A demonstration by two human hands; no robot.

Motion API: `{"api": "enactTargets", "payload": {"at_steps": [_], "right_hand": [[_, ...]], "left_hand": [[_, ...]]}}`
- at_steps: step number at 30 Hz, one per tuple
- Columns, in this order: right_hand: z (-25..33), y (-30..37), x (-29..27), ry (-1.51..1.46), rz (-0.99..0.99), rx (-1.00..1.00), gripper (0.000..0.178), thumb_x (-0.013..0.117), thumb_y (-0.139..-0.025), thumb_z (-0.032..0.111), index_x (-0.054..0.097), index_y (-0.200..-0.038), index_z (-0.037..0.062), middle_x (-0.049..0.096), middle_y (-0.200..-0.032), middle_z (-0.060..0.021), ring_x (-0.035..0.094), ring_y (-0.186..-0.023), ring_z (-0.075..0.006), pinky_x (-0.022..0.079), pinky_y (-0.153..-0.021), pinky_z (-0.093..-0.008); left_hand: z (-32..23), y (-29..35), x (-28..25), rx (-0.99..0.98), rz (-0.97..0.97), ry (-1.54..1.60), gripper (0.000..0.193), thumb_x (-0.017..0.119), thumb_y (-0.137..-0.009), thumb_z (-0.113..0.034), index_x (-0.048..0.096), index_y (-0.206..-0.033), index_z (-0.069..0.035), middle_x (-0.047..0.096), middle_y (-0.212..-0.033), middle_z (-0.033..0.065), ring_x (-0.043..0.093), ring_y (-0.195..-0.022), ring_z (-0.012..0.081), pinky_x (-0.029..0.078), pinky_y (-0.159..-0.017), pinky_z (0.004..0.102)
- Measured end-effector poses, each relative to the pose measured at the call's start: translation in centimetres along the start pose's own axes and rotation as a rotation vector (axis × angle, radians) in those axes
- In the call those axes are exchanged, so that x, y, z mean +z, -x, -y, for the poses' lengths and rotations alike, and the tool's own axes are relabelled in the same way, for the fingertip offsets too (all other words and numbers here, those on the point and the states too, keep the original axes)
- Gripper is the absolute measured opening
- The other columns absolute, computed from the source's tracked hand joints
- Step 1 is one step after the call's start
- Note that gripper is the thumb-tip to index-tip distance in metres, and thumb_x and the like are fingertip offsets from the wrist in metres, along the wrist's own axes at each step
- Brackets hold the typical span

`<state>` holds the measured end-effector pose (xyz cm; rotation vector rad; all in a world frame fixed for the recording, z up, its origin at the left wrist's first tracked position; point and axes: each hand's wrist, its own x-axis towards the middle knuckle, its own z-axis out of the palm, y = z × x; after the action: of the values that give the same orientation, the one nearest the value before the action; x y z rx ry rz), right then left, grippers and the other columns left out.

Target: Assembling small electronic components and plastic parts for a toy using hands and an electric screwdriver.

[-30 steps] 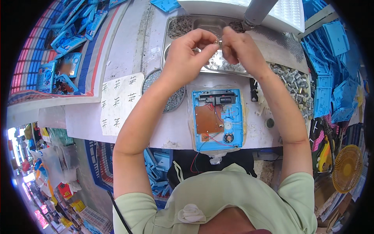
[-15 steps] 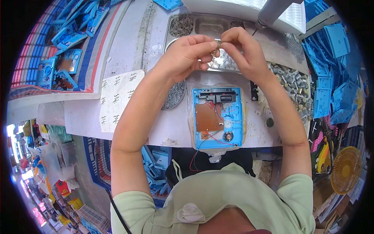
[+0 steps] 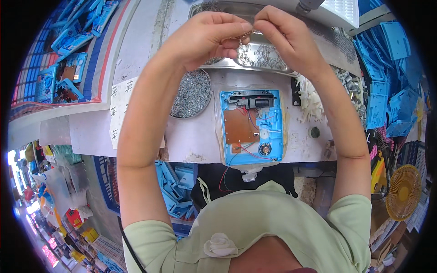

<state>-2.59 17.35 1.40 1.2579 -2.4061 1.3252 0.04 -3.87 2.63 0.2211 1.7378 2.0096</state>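
My left hand (image 3: 217, 40) and my right hand (image 3: 287, 40) meet fingertip to fingertip over a metal tray (image 3: 227, 63). The left fingers are closed on a small tangle of thin metal springs (image 3: 244, 38). My right thumb and forefinger pinch right beside it, and whatever is between them is too small to make out. Loose springs (image 3: 261, 55) lie in the tray compartment below. Nearer to me, a blue plastic housing (image 3: 277, 123) lies with its inside up. It holds a brown circuit board (image 3: 241, 126), a black mechanism (image 3: 251, 101), a round speaker (image 3: 265, 149) and thin wires.
A round dish of small metal screws (image 3: 192, 94) stands left of the housing. White plastic parts (image 3: 312, 100) and small metal parts (image 3: 353, 86) lie to the right. Blue casings are stacked at the far right (image 3: 392, 77) and in a crate (image 3: 73, 84) at left.
Both hands have moved farther from my body, still together at the fingertips. The view has shifted slightly, so the tray and housing appear higher. The housing looks unchanged.
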Motion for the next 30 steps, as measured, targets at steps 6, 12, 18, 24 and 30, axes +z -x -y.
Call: {"api": "enactTargets", "payload": {"at_steps": [6, 12, 18, 24, 30], "right_hand": [[-0.6, 0.0, -0.8, -0.087, 0.150, -0.011, 0.018, 0.051, -0.098, 0.018, 0.055, -0.095, 0.0010, 0.050, -0.077, -0.0009, 0.046, -0.073, -0.0083, 0.040, -0.066, -0.0238], [-0.8, 0.0, -1.3, -0.226, 0.365, 0.396, 0.030, 0.051, -0.097, 0.026, 0.054, -0.076, 0.0062, 0.041, -0.063, 0.0047, 0.036, -0.059, -0.0038, 0.028, -0.052, -0.0216], [-1.4, 0.4, -1.1, -0.437, 0.313, 0.471, 0.025, 0.058, -0.095, 0.026, 0.059, -0.080, 0.0056, 0.049, -0.066, 0.0016, 0.046, -0.060, -0.0082, 0.036, -0.054, -0.0241], [-1.5, 1.6, -0.4, 0.397, -0.076, -0.417, 0.015, 0.066, -0.086, 0.019, 0.060, -0.091, 0.0058, 0.057, -0.075, -0.0082, 0.057, -0.068, -0.0265, 0.045, -0.060, -0.0321], [-0.6, 2.7, -1.3, -0.328, 0.067, 0.348, 0.018, 0.060, -0.093, 0.024, 0.062, -0.086, 0.0070, 0.060, -0.072, -0.0020, 0.056, -0.061, -0.0113, 0.041, -0.052, -0.0270]], "left_hand": [[-1.1, -1.1, -0.9, -0.178, 0.126, -0.236, 0.028, 0.066, -0.088, -0.031, 0.069, -0.104, -0.009, 0.069, -0.097, 0.0076, 0.066, -0.080, 0.0245, 0.056, -0.070, 0.0372], [0.5, -0.1, 1.0, -0.004, 0.013, -0.455, 0.029, 0.060, -0.093, -0.032, 0.067, -0.097, -0.004, 0.062, -0.077, -0.0007, 0.056, -0.064, 0.0050, 0.051, -0.055, 0.0205], [3.2, -0.4, 1.2, 0.342, -0.295, -0.673, 0.026, 0.058, -0.096, -0.028, 0.061, -0.082, -0.005, 0.052, -0.060, -0.0032, 0.042, -0.047, 0.0032, 0.030, -0.041, 0.0219], [2.8, -0.4, 1.8, -0.264, -0.091, 0.146, 0.026, 0.054, -0.097, -0.032, 0.054, -0.083, -0.010, 0.045, -0.057, -0.0052, 0.029, -0.043, 0.0025, 0.021, -0.039, 0.0217], [2.8, -0.1, 2.9, -0.031, -0.029, 0.014, 0.027, 0.056, -0.096, -0.033, 0.058, -0.085, -0.009, 0.048, -0.064, -0.0056, 0.032, -0.048, 0.0012, 0.023, -0.043, 0.0179]]}}
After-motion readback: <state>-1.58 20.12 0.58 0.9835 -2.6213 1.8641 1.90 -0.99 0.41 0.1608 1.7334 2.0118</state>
